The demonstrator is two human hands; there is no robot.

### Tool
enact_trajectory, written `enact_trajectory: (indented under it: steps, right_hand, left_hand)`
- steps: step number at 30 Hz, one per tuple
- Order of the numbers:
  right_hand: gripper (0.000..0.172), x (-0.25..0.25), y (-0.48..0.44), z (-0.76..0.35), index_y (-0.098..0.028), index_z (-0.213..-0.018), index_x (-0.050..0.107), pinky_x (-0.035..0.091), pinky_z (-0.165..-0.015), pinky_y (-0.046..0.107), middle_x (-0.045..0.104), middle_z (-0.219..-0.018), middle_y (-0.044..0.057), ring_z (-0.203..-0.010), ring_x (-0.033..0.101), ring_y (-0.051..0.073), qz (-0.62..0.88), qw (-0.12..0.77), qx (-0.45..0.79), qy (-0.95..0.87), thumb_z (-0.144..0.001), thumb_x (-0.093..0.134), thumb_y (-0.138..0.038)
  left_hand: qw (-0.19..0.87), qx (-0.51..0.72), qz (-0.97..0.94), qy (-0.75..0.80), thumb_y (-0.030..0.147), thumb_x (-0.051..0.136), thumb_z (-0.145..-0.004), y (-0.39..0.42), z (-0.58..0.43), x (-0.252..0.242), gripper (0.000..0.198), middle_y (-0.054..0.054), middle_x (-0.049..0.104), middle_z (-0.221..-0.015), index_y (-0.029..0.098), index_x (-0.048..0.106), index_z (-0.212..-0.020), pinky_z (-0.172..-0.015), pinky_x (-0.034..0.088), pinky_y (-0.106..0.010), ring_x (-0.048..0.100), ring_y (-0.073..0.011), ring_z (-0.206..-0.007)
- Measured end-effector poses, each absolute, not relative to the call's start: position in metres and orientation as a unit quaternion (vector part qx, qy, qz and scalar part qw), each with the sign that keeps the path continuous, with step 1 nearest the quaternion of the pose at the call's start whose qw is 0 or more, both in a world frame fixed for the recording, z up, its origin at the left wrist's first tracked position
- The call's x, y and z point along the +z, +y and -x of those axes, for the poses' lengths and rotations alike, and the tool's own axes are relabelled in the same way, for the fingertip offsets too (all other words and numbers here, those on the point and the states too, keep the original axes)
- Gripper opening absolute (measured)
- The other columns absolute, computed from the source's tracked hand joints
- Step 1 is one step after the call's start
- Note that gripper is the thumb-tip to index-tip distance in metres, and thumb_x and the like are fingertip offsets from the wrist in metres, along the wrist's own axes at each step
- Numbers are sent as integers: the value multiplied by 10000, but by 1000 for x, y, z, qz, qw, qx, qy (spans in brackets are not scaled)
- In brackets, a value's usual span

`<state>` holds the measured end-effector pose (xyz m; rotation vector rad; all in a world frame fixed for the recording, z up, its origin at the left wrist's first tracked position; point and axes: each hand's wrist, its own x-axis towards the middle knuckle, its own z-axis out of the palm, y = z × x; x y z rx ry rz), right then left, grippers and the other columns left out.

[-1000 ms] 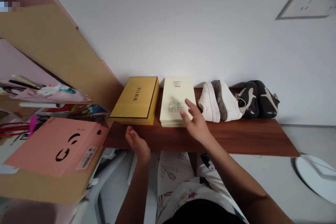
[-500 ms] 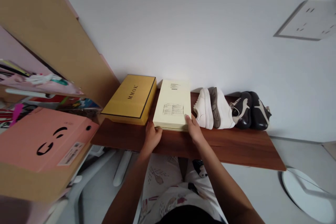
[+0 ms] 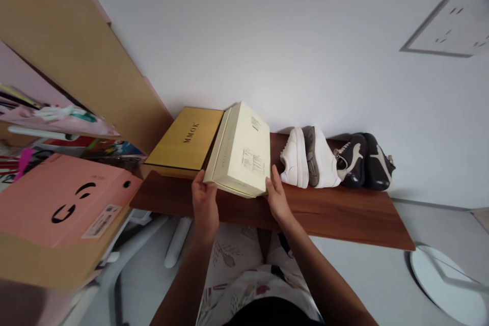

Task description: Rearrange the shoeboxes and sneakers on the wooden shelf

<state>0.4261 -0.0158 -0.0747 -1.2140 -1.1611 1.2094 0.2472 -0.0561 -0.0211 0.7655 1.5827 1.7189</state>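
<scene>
A cream shoebox (image 3: 248, 150) with printed labels is tilted, its left side raised next to the yellow MMOK box (image 3: 187, 140). My left hand (image 3: 205, 201) grips its near left corner, thumb toward me and fingers hidden beneath. At the near right corner, my right hand (image 3: 277, 194) holds the box with the thumb along its side. Both boxes are over the dark red-brown wooden shelf (image 3: 344, 214). A pair of white sneakers (image 3: 323, 158) sits to the right of the cream box, the soles of the two shoes facing each other.
Black and beige shoes (image 3: 355, 163) stand at the shelf's right part, against the white wall. A pink box (image 3: 69, 193) lies on a desk at left. Below right is a round white base (image 3: 446, 280). A socket plate (image 3: 451, 25) is on the wall.
The cream box has gone from lying flat to tilted, its left side lifted and shifted toward the yellow box. My left hand has moved left and up with it.
</scene>
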Motion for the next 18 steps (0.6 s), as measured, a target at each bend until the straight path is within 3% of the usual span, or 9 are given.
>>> enact_trajectory:
  steps: [7, 14, 18]
  right_hand:
    - [770, -43, 1, -422, -256, -1445, 484, 128, -1230, 480, 345, -1581, 46, -1499, 225, 250, 527, 448, 521, -501, -844, 482, -737]
    - [845, 13, -19, -427, -304, -1554, 250, 91, -1246, 452, 209, -1629, -26, -1518, 152, 240, 465, 448, 533, -547, -859, 519, -702]
    - [818, 12, -22, -427, -299, -1564, 215, 108, -1245, 460, 281, -1608, -24, -1514, 167, 241, 462, 463, 535, -535, -890, 481, -679]
  left_hand:
    - [347, 690, -331, 542, 399, 604, -876, -59, -263, -3, 646, -136, 509, -1447, 200, 404, -1457, -1120, 377, -364, 492, -235, -1334]
    - [381, 636, -394, 543, 453, 603, -889, -71, -285, 8, 615, -128, 544, -1426, 199, 478, -1436, -1103, 394, -379, 503, -271, -1323]
    - [389, 628, -384, 555, 512, 576, -892, -75, -291, -6, 591, -122, 548, -1425, 201, 542, -1394, -1124, 372, -388, 493, -282, -1332]
